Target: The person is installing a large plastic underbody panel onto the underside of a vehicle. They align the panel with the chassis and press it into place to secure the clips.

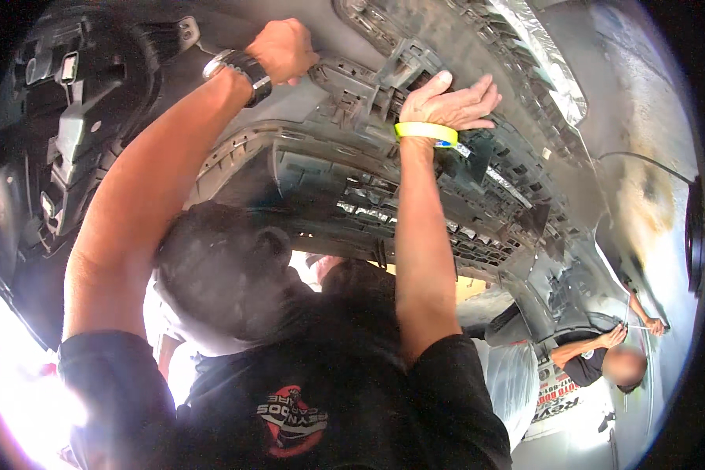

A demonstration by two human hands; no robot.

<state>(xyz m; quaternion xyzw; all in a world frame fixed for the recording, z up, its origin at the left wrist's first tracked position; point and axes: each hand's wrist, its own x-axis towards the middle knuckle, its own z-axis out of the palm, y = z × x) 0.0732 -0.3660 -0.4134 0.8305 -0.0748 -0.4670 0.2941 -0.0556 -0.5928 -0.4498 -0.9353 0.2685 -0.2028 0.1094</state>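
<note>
The inner side of what looks like a car bumper cover [313, 168], grey and black with slots, clips and brackets, spreads across the upper middle. My left hand [282, 48], above a black wristwatch [247, 72], is curled closed against its grey upper part; whatever the fingers may hold is hidden. To the right, my right hand [450, 100] wears a yellow wristband [427, 133]. Its fingers stretch out to the right, and the hand rests beside a black plastic bracket [411, 63] and the slotted grille section [478, 184], apparently touching the part.
Black plastic housing [70, 133] fills the upper left. A dark rounded shape [227, 274], blurred, lies between my arms above a black shirt [329, 376]. At lower right a co-worker [587, 364] holds a thin rod against a pale panel [674, 368]. Clear plastic sheeting [505, 384] hangs nearby.
</note>
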